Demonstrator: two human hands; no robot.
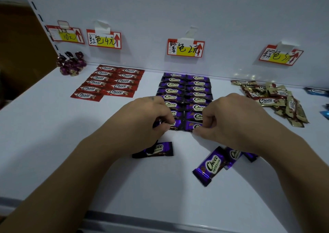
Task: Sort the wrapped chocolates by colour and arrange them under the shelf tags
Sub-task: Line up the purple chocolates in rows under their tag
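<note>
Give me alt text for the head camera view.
On a white shelf, the left hand and right hand each pinch a bar at the near end of two columns of purple chocolates under the middle tag. Red chocolates lie ordered at left, a gold pile unsorted at right, loose purple bars in front.
</note>
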